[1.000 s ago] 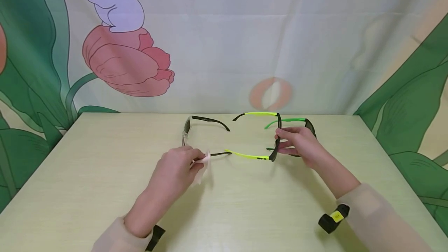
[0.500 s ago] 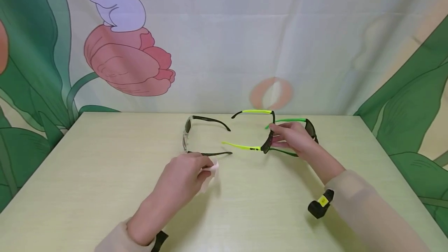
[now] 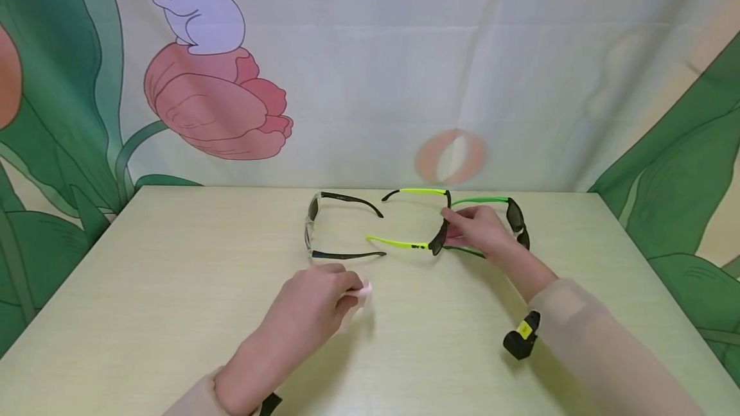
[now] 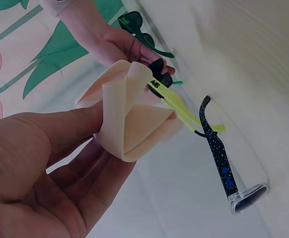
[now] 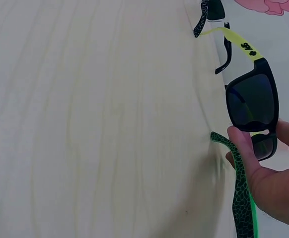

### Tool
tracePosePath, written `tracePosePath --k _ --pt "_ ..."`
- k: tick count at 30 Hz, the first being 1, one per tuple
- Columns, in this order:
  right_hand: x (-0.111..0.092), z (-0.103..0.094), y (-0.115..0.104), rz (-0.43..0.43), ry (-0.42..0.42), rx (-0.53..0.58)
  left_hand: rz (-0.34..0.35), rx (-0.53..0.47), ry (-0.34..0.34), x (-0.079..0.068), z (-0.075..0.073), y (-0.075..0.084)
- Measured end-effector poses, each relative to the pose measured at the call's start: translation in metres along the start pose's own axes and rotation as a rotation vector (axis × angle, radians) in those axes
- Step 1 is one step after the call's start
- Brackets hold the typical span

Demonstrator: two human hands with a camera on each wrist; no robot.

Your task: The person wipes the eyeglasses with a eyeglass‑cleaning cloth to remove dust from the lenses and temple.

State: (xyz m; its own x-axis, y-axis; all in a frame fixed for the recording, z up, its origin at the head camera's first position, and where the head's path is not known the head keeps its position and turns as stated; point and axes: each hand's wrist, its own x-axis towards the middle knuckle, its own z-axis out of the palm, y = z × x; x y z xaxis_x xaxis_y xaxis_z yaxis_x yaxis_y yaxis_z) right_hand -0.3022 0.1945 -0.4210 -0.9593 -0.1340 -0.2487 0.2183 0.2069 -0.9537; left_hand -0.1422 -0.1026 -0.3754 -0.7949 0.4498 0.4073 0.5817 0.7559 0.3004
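My left hand [image 3: 312,303] pinches a pale, folded cloth [image 4: 127,119] between thumb and fingers, just in front of the clear-framed sunglasses [image 3: 314,209], without touching them. Those sunglasses stand with speckled black temples spread to the right. With thumb and fingers at the bridge, my right hand [image 3: 482,230] holds black sunglasses with yellow temples [image 3: 437,241], one dark lens [image 5: 253,101] facing the right wrist camera. Their temples point left. Behind this hand are green-templed sunglasses [image 3: 516,216], partly hidden by it; a patterned green temple [image 5: 241,203] passes close to the thumb in the right wrist view.
A light wooden table [image 3: 173,287] lies beneath both hands. Along its back edge hangs a printed curtain [image 3: 347,82] with a flower, leaves and a white animal. The three pairs of sunglasses form a row near that edge.
My right hand has moved left with the yellow-templed sunglasses, showing more of the green pair. My left hand, with the cloth, has drawn back from the clear-framed pair, rightward and nearer the person.
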Motion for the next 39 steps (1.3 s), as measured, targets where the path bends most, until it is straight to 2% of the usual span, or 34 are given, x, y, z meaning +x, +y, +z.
tracePosePath --k 9,17,19,22,25,31,35,39 --pt "0.003 -0.002 0.002 -0.008 0.038 -0.038 0.012 -0.007 -0.024 -0.002 -0.001 0.004" --pt "0.000 -0.005 -0.001 0.011 0.019 -0.050 0.022 -0.007 -0.060 -0.003 -0.001 0.007" --pt "-0.001 -0.005 -0.002 0.006 0.032 -0.119 0.025 0.000 -0.062 -0.004 -0.001 0.008" --pt "-0.005 -0.003 -0.004 -0.037 0.074 -0.314 0.026 0.005 -0.061 -0.005 0.000 0.007" --pt "-0.009 0.002 -0.009 -0.135 0.135 -0.498 0.027 0.001 -0.061 -0.006 0.000 0.007" --pt "-0.017 0.020 -0.019 -0.398 0.187 -0.654 0.025 0.007 -0.077 -0.006 0.000 0.009" --pt "-0.022 0.037 -0.021 -0.570 0.173 -0.753 0.024 0.015 -0.090 -0.006 0.000 0.010" --pt "-0.026 0.055 -0.021 -0.759 0.087 -0.858 0.033 0.028 -0.094 -0.006 0.000 0.009"
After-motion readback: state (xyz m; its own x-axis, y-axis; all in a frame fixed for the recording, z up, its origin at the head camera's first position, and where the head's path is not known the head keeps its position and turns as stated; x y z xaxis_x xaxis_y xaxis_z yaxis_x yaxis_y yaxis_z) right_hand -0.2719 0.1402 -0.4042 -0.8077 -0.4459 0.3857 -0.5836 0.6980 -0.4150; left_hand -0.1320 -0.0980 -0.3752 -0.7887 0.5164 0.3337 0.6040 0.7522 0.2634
